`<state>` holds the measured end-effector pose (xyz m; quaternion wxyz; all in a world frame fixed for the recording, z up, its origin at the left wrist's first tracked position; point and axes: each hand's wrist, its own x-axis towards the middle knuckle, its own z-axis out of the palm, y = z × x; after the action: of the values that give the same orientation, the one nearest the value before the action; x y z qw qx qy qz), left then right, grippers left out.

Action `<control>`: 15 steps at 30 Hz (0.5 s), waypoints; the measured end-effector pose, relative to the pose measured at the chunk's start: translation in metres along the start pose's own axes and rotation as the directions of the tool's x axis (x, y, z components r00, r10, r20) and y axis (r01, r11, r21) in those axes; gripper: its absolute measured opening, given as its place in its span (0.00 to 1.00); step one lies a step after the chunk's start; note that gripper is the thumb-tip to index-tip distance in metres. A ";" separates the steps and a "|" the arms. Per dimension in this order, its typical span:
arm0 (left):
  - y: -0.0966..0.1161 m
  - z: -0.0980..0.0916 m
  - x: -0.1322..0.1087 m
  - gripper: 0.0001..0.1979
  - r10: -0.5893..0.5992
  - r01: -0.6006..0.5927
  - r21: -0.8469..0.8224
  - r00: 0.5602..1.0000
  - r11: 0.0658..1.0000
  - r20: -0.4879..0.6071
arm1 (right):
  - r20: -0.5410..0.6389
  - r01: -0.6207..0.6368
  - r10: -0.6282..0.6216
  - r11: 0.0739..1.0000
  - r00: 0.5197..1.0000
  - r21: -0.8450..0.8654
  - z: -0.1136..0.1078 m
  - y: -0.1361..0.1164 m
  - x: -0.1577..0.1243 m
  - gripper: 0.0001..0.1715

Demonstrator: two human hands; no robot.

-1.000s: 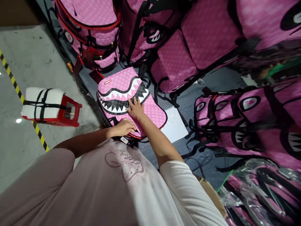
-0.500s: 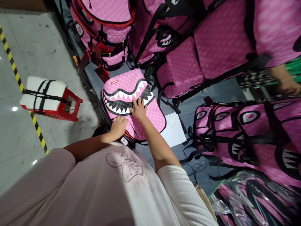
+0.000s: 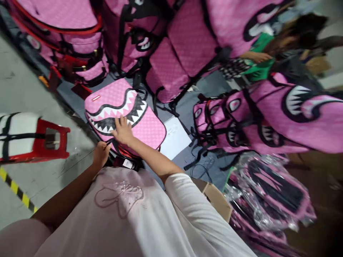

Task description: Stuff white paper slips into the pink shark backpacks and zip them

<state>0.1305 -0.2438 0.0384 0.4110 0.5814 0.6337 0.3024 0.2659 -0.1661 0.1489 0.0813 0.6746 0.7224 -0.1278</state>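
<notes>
A pink checkered backpack (image 3: 150,123) with a printed black and white toothed mouth lies front up on the grey table. My right hand (image 3: 123,131) rests on its front with fingers spread, over the lower row of teeth. At the backpack's near left edge, my left hand (image 3: 101,154) is closed, pinching what looks like a dark zipper pull (image 3: 108,142). Red lining shows along the near side, where the zipper is partly undone. A white label (image 3: 128,164) hangs there, close to my shirt.
Pink backpacks stand along the table's far side and in a row (image 3: 219,121) at right. White paper (image 3: 175,137) lies beside my backpack. Plastic-wrapped backpacks (image 3: 276,189) and a cardboard box (image 3: 218,201) are lower right. A red stool (image 3: 52,139) stands left. Another person's hand (image 3: 261,57) shows upper right.
The view has swung to the right. My left hand has moved from the backpack's lower front to its left edge and closed there. My right hand stays on the front, shifted slightly lower.
</notes>
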 end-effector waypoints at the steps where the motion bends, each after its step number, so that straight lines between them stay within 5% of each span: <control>1: 0.004 -0.003 0.004 0.12 0.003 -0.003 0.010 1.000 1.000 0.014 | -0.010 0.000 0.000 1.000 1.000 0.021 0.000 -0.002 0.000 0.47; 8: 0.020 -0.025 0.017 0.16 0.109 -0.217 0.364 0.949 0.906 0.295 | -0.039 -0.003 0.005 0.999 0.999 0.047 0.002 -0.012 0.006 0.57; 15: 0.018 -0.033 0.042 0.17 0.161 -0.272 0.360 0.937 0.892 0.309 | -0.071 -0.008 0.012 0.998 0.997 0.064 -0.001 -0.017 0.021 0.64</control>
<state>0.1110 -0.1966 0.0630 0.3306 0.7559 0.5501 0.1293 0.2476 -0.1462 0.1451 0.0346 0.6845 0.7172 -0.1260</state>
